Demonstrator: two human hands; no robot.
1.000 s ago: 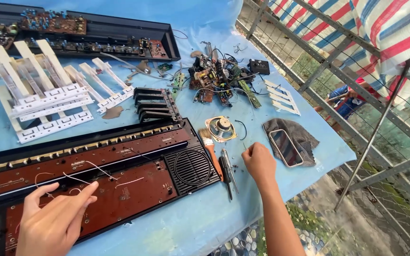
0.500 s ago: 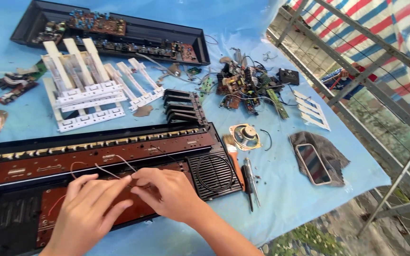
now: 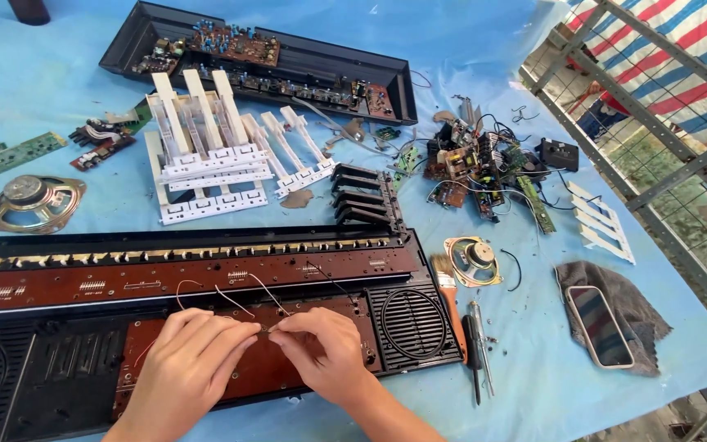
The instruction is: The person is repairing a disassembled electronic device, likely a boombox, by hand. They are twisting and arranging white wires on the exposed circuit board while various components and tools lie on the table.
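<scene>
Opened keyboard housing (image 3: 206,327) lies flat across the near left of the blue tarp (image 3: 59,74), inner side up, so the brown circuit board (image 3: 190,274) and its thin white wires (image 3: 231,299) face the person; the round speaker grille (image 3: 409,323) sits at its right end.

Both hands meet over the lower board at near centre; left hand (image 3: 186,368) comes in from the near edge, palm down, fingers curled, thumb and forefinger pressed on a wire end; right hand (image 3: 329,352) mirrors it from the right, wrist angled in, fingertips pinched on the same small spot, the two pinches almost touching; what exactly sits between the tips is too small to tell.

Tools lie just beside the housing's right end, within reach: a paintbrush (image 3: 449,290) and a screwdriver (image 3: 472,348); a small loose speaker (image 3: 472,260) just beyond them; a phone (image 3: 599,326) rests on a grey cloth (image 3: 640,303) at near right, apart from the debris.

Removed parts are pushed far: white key sets (image 3: 206,155), black key set (image 3: 362,196), a tangle of boards and wires (image 3: 476,164), a second housing half (image 3: 272,49) at the far edge; a larger speaker (image 3: 34,200) far left.
</scene>
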